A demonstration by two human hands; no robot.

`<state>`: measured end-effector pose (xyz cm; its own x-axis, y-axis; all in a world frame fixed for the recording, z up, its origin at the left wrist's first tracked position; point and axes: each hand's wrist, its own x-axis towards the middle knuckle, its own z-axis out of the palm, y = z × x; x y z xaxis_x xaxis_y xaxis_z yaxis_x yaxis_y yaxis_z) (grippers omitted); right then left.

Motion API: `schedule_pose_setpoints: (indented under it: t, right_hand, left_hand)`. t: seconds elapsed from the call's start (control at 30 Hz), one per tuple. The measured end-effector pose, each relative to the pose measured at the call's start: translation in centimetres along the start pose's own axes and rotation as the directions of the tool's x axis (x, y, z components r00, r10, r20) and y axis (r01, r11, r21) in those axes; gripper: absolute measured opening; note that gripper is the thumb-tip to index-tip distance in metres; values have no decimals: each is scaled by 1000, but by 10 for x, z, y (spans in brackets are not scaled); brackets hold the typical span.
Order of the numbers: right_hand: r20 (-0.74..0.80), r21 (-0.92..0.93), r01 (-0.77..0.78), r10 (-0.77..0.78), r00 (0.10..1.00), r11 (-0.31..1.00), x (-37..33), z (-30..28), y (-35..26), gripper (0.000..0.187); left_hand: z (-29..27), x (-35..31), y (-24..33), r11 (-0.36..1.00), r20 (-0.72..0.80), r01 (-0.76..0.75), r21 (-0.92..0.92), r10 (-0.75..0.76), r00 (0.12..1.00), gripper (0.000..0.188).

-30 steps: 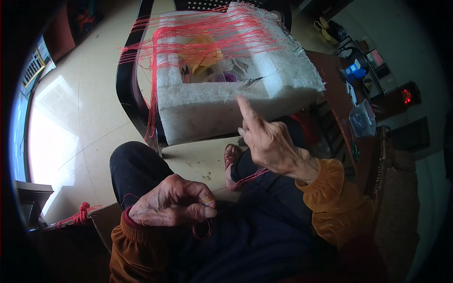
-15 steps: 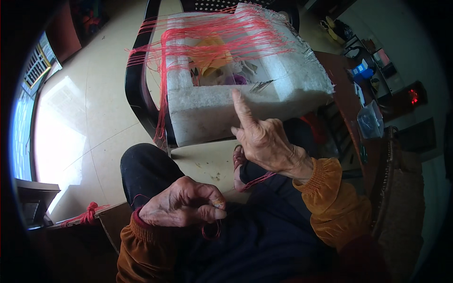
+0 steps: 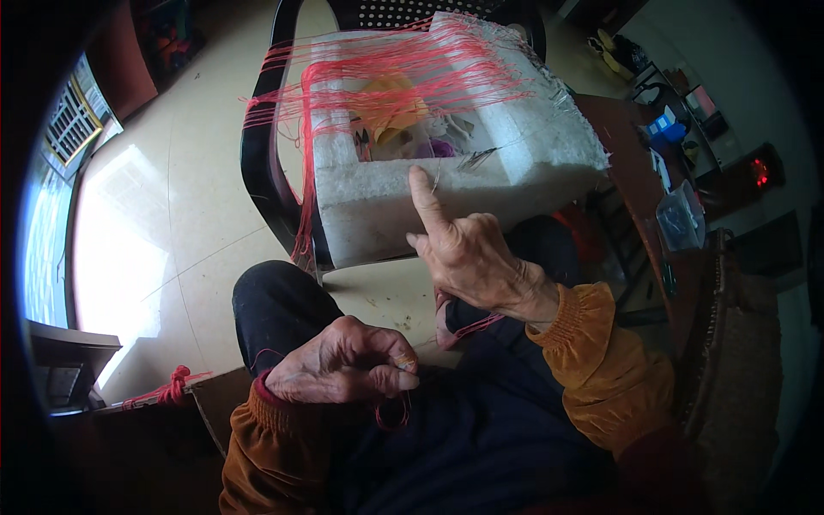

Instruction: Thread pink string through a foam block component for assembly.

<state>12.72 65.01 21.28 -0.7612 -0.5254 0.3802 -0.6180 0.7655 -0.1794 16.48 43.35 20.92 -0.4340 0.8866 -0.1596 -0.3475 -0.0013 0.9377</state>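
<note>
In front of me a white foam box [image 3: 369,215] rests on a black chair [image 3: 257,172]. Many pinkish-red threads [image 3: 386,64] stretch across its opening, fastened along the right side, their ends hanging off the left. My left hand [image 3: 343,365] is closed in a pinch over my lap, with a loop of red thread [image 3: 392,419] dangling under the fingertips. A yellowish band wraps its index finger. My right hand [image 3: 481,257] holds its index finger stretched toward the box's near rim; its thumb stands apart and the other fingers curl. Several thin needle-like pieces [image 3: 479,158] stick in that rim.
Inside the box lie a yellow piece [image 3: 390,103] and a purple item [image 3: 441,149]. On the right, a brown table [image 3: 614,146] carries a blue object [image 3: 665,129] and a clear plastic container [image 3: 681,219]. A knotted red thread bundle [image 3: 174,386] hangs at lower left.
My right hand has shifted slightly left against the box, its index finger still extended. My left hand keeps its pinch. The whole view has moved a little.
</note>
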Motion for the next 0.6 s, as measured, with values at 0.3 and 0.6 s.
schedule_pose_setpoints:
  t: [0.3, 0.6]
  right_hand:
    - [-174, 104, 42, -24, 985, 994, -1, -3, 5, 53]
    - [-286, 159, 13, 33, 958, 987, 11, -4, 8, 22]
  left_hand:
    - [-1, 1, -1, 999, -11, -2, 34, 2, 1000, 12]
    - [-1, 4, -3, 1000, -37, -18, 21, 19, 999, 8]
